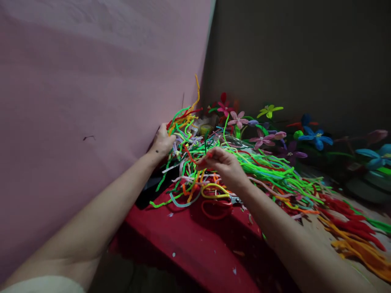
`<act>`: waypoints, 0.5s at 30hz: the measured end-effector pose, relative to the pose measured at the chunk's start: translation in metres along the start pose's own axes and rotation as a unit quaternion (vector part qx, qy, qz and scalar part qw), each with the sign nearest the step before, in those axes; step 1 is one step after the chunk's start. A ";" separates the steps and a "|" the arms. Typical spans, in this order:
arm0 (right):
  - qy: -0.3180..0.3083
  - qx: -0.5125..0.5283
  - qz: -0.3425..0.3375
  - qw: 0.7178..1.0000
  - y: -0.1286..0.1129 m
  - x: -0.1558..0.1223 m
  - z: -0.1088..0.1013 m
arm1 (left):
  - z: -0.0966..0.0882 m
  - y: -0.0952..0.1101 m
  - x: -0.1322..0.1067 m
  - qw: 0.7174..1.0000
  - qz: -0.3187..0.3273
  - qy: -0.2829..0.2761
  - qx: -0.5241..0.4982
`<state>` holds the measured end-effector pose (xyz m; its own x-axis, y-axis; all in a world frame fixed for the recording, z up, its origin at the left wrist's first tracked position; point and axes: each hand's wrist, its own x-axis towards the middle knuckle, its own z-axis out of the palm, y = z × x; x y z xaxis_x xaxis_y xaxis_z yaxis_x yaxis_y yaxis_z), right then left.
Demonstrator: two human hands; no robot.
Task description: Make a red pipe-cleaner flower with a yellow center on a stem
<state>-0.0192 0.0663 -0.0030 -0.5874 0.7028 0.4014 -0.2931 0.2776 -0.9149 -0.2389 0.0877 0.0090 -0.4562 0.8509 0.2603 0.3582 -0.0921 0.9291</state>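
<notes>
My left hand (165, 140) is closed around a tangle of colourful pipe cleaners (183, 122) at the left end of the heap, by the pink wall. Green, orange, red and lilac stems stick out past its fingers. Close to the middle of the view, my right hand (221, 160) pinches a red pipe cleaner (192, 156), whose length runs up and left toward the bunch. Its fingertips are partly hidden by the hand itself. Just below the right wrist lie scissors (216, 190) with one yellow and one red handle loop; the forearm covers their blades.
A heap of bright green pipe cleaners (275, 169) spreads to the right, with red stems (351, 217) and orange stems (360, 252) beyond. Pipe-cleaner flowers (316, 138) stand behind. The red tablecloth (186, 232) carries small scraps. The pink wall (76, 101) borders the left side.
</notes>
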 end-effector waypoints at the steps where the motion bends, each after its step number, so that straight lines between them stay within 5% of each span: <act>1: 0.015 0.038 -0.005 0.999 -0.005 -0.002 -0.005 | 0.000 -0.002 0.000 0.999 0.016 0.018 0.037; 4: 0.039 0.068 -0.009 0.997 -0.011 -0.013 -0.013 | 0.004 -0.003 0.002 0.985 0.055 0.072 0.147; 8: -0.072 -0.010 0.077 0.994 -0.012 -0.038 0.002 | 0.012 -0.001 0.007 0.958 0.068 0.093 0.261; 13: -0.180 -0.118 0.044 0.976 -0.060 -0.071 0.024 | 0.024 -0.001 0.004 0.911 0.082 0.086 0.395; 15: -0.104 -0.024 0.024 0.994 -0.086 -0.077 0.018 | 0.027 -0.001 -0.001 0.891 0.090 0.061 0.442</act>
<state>0.0373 -0.0236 0.0458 -0.7445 0.5669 0.3525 -0.2270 0.2816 -0.9323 -0.2167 0.1011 0.0002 -0.3931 0.7960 0.4603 0.9107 0.2680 0.3142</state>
